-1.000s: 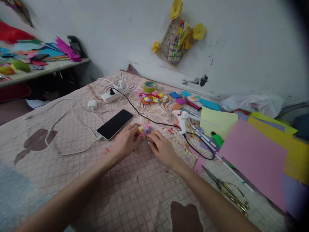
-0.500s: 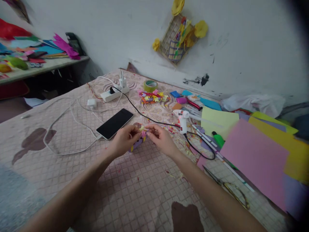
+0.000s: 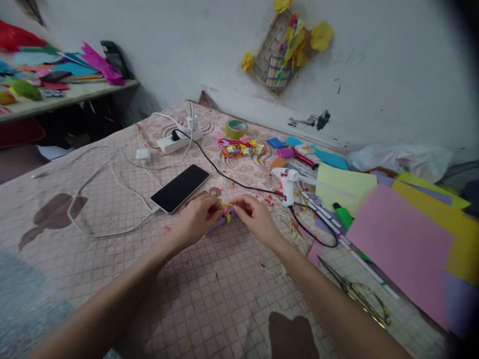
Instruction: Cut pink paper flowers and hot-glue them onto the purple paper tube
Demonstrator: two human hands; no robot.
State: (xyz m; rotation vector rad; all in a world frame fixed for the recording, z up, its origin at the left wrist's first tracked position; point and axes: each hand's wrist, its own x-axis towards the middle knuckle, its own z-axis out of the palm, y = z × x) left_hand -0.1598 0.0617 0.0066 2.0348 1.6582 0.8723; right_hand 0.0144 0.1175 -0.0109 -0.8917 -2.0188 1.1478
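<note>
A small purple and yellow craft piece [image 3: 223,218] with pink bits on it is between my hands, low over the patterned tablecloth. My left hand [image 3: 200,214] has its fingers closed on the piece's left side and covers part of it. From the right, my right hand [image 3: 255,215] pinches at the piece's upper edge with thumb and forefinger. Just behind my left hand lies a black phone [image 3: 180,188] with a white cable. A white glue gun [image 3: 287,184] stands to the right of my hands, its black cord running to a power strip [image 3: 179,143].
Foam cut-outs [image 3: 241,146] lie in a pile near a roll of green tape [image 3: 236,129]. On the right are coloured sheets [image 3: 402,244], a green marker [image 3: 343,217] and gold-handled scissors [image 3: 357,294]. Paper scraps are scattered beside my right hand.
My hands have shifted slightly to the right with the craft piece. The piece is turned and more covered by my left hand. The whole view has moved a little.
</note>
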